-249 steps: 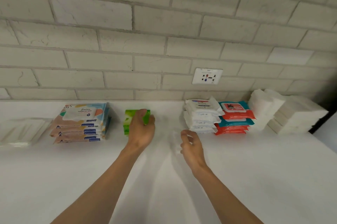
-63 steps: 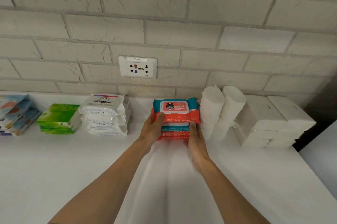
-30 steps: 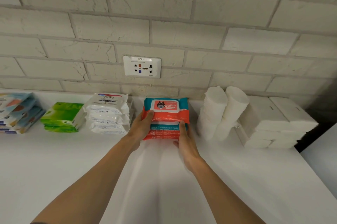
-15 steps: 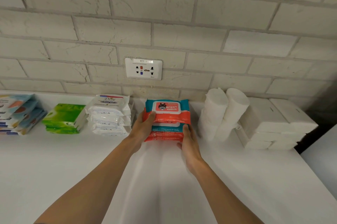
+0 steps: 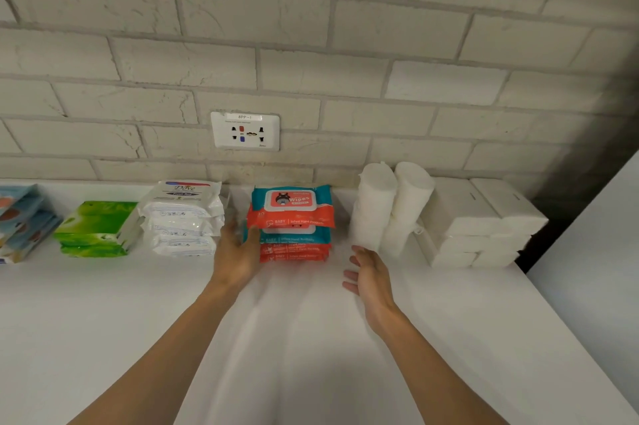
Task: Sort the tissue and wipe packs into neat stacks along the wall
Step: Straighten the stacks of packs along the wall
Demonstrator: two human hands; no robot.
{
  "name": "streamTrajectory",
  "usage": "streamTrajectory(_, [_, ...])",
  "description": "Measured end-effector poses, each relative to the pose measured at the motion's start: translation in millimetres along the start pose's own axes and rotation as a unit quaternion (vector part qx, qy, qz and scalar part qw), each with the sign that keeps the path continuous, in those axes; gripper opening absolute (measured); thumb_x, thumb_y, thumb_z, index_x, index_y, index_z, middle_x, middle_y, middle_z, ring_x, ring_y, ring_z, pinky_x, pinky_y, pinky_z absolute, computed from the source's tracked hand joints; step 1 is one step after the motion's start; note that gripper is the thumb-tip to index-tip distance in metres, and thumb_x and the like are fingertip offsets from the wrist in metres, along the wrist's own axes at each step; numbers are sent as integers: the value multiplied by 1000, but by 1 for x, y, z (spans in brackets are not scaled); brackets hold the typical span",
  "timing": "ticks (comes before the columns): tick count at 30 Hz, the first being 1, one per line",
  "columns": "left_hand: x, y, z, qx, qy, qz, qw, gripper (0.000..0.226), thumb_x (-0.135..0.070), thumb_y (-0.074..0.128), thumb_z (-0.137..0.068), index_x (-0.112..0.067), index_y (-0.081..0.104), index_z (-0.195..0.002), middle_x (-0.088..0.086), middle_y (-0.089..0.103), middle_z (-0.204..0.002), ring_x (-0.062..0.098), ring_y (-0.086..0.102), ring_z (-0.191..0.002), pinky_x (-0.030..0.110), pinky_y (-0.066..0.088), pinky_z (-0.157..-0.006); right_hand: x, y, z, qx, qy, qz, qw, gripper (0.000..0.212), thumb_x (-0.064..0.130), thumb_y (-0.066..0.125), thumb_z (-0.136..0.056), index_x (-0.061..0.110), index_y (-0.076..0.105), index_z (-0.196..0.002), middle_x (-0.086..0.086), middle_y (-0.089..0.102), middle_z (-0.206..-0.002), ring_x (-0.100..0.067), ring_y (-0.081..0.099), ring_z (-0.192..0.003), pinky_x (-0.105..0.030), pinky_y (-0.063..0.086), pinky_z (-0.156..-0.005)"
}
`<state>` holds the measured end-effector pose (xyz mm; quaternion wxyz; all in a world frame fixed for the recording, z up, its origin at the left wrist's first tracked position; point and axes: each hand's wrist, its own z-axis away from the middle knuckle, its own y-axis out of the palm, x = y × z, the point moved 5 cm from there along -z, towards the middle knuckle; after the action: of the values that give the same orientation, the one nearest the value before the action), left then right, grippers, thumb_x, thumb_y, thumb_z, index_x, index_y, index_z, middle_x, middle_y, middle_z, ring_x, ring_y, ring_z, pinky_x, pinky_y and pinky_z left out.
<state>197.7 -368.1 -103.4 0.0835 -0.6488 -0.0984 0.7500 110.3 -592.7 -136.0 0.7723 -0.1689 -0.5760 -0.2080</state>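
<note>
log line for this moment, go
left hand: touching wipes stack side | right hand: open, apart from stack | stack: upright, top pack slightly askew

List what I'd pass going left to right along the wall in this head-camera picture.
blue-and-peach packs → green packs → white Dove packs → red-and-teal wipes stack → upright white rolls → white tissue blocks

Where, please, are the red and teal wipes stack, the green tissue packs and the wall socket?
red and teal wipes stack [image 5: 289,200]: head view, top pack's lid.
green tissue packs [image 5: 102,216]: head view, top face.
wall socket [image 5: 244,131]: head view, plate centre.
</note>
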Motion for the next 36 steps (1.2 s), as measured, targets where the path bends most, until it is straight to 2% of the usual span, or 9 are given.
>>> streamTrajectory(5, [20,-13,30,-79,-42,-23,996,37,-42,50,-96,-14,42,-120,14,58,-116,33,60,-98,50,53,-87,0,-33,10,-9,0,-3,1000,26,26,45,-101,18,56,-122,-3,59,-117,-22,62,-99,-33,55,-79])
streamTrajectory(8, [20,4,55,-55,-39,-7,998,24,-43,49,-97,-19,50,-102,8,62,-100,31,61,-91,52,53,-87,7,-55,11,-32,-21,-5,999,21,24,46,-100,19,57,-117,-4,60,-113,-21,61,-93,-34,53,-78])
streamTrajectory(11, [-3,41,74,12,19,15,1000,19,-40,48,-99,-28,56,-111,3,65,-107,28,63,-96,53,52,-93,16,-74,7,-52,-40,-11,998,19,26,45,-100,24,53,-118,-2,58,-113,-21,58,-95,-39,51,-87])
streamTrajectory(14, [-31,81,83,71,65,11,995,13,-29,49,-100,-24,56,-110,2,64,-108,25,63,-97,52,52,-93,25,-86,3,-55,-56,20,997,34,37,44,-100,30,44,-133,0,52,-131,-23,53,-118,-45,44,-105])
streamTrajectory(16, [-47,105,87,101,86,9,991,8,-28,49,-99,-27,54,-105,0,62,-111,23,61,-100,49,52,-94,33,-90,1,-44,-74,32,996,44,41,42,-101,30,35,-143,2,45,-143,-20,45,-130,-37,38,-109])
streamTrajectory(22, [-74,156,85,140,82,11,987,47,-39,39,-103,-25,31,-147,-3,39,-148,19,41,-134,31,37,-103,46,-94,-23,-10,-98,64,993,57,48,28,-102,27,16,-154,7,21,-159,-14,26,-144,-26,25,-107])
streamTrajectory(29, [-85,172,70,103,9,53,993,57,-51,28,-102,-36,10,-154,-5,17,-162,22,24,-147,44,28,-117,49,-89,-66,-24,-96,49,994,76,79,20,-85,38,27,-149,8,36,-154,-15,36,-140,-47,30,-116])
streamTrajectory(32, [-94,173,72,87,-16,105,991,58,-50,31,-101,-34,12,-154,-2,26,-158,23,32,-142,45,31,-115,42,-90,-86,-30,-78,-3,996,98,99,24,-60,46,38,-141,11,50,-142,-14,48,-131,-47,38,-111])
streamTrajectory(36, [-102,175,79,64,-38,154,985,56,-42,37,-103,-21,20,-152,3,33,-154,22,36,-140,41,32,-115,38,-89,-99,-39,-35,-66,996,105,102,32,-50,42,50,-134,7,62,-129,-18,57,-119,-47,44,-105])
